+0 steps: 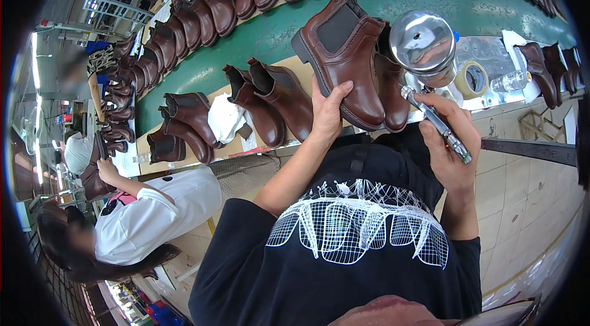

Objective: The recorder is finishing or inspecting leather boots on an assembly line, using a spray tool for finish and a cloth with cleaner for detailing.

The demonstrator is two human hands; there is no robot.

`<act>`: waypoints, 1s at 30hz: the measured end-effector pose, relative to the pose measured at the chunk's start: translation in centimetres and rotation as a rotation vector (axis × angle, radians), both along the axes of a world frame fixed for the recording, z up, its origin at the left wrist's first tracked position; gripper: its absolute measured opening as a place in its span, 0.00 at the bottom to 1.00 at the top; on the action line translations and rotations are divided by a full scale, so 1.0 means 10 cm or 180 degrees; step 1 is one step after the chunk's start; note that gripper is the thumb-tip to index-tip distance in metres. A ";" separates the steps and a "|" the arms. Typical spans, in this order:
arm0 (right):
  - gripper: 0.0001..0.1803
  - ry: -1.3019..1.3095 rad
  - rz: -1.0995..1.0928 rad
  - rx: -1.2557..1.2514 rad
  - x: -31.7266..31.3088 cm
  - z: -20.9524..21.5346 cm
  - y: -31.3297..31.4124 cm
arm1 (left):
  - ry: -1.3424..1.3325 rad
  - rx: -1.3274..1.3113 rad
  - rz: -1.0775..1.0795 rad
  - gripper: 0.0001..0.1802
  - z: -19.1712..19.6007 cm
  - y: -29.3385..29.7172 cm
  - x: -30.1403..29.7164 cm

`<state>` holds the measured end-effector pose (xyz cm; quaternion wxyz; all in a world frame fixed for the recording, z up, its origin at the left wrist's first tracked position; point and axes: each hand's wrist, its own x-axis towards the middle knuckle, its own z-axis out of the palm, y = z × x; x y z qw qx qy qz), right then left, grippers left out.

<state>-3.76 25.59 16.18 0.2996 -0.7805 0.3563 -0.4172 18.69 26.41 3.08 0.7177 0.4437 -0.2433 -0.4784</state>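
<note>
Brown boot [344, 55] held above left hand [327, 111], beside spray gun [430, 68].

Rows of brown boots [203, 12] line a green conveyor belt [270, 34]. A tape roll [472, 79] and what seems a clear bottle [509, 82] lie nearby.

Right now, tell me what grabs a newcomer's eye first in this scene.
A brown ankle boot is held up at centre by the left hand, while the right hand grips a spray gun with a shiny metal cup beside it. Behind, rows of matching brown boots line a green conveyor belt, curving away to the upper left.
</note>
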 end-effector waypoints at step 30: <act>0.15 -0.0169 -0.0094 0.0100 -0.07 0.13 -0.06 | 0.1113 0.0274 -0.0800 0.28 0.02 0.05 0.10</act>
